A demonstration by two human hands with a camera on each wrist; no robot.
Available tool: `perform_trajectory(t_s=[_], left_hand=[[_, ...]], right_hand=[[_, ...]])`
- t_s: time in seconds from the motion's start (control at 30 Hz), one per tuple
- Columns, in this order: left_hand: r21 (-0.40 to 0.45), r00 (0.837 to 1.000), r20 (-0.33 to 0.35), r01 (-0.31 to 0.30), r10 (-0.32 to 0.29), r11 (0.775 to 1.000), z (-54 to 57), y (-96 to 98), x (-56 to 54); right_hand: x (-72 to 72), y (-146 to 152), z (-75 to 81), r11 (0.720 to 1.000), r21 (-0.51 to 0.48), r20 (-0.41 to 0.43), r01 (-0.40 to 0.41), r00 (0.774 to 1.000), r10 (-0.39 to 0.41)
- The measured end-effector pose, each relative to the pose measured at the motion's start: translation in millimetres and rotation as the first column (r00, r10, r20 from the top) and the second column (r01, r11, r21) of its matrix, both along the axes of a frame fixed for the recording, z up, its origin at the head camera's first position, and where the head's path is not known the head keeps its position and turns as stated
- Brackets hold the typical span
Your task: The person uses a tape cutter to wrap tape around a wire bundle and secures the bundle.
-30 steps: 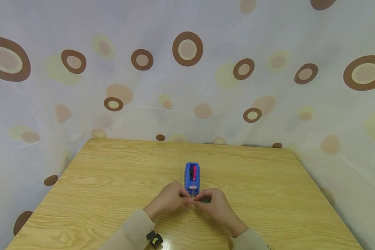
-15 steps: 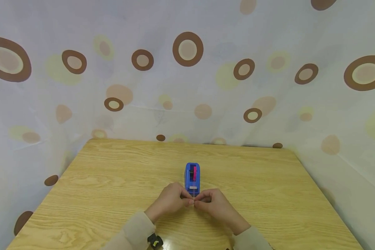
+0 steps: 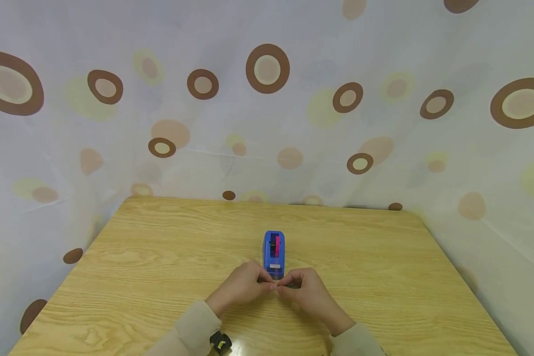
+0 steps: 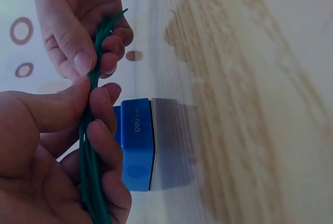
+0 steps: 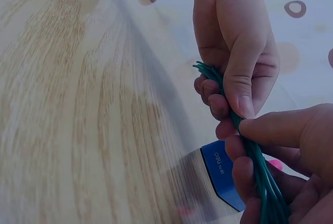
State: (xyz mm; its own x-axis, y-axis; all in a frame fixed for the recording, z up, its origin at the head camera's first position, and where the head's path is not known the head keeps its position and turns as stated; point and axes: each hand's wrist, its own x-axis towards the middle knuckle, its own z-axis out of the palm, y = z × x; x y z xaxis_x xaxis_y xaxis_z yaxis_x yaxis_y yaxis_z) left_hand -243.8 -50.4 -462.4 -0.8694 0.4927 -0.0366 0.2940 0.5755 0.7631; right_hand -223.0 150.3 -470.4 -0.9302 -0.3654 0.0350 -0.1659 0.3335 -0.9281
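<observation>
A bundle of thin green strands [image 4: 92, 174] stretches between both hands, with its loose ends showing past the fingers in each wrist view. My left hand [image 3: 242, 284] grips it between thumb and curled fingers. From the other side my right hand [image 3: 309, 294] holds the same bundle, the two thumb tips meeting at its middle. Just beyond the fingertips stands a blue tape dispenser [image 3: 274, 249] with a pink roll core [image 3: 277, 245]. A faint strip of clear tape [image 3: 276, 275] runs from its front edge toward the fingertips. In the head view the hands mostly hide the strands.
The wood-grain table [image 3: 173, 237] extends to both sides of the hands. A curtain with brown rings [image 3: 267, 148] hangs around its back and sides. A black wrist device [image 3: 221, 342] sits beside the left sleeve [image 3: 191, 329].
Both hands stay pinched together in front of the dispenser, with only slight fingertip shifts. The dispenser has not moved.
</observation>
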Motion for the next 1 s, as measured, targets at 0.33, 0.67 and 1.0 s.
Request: perform_trajectory(t_s=[0.33, 0.67, 1.0], left_hand=[[-0.04, 0.996, 0.027, 0.081, -0.08, 0.996, 2.7, -1.9, -2.7], [-0.051, 0.996, 0.044, 0.074, -0.072, 0.996, 5.9, -1.1, 0.0], [-0.043, 0.999, -0.032, 0.022, -0.023, 0.999, -0.5, 0.8, 0.0]], right_hand=[[1.5, -1.4, 1.0, 0.995, 0.097, -0.066, 0.035, 0.997, -0.028], [5.1, -3.3, 2.2, 0.986, 0.146, -0.146, 0.076, 0.988, -0.054], [3.6, -3.4, -1.7, 0.978, 0.185, -0.149, 0.098, 0.986, -0.071]])
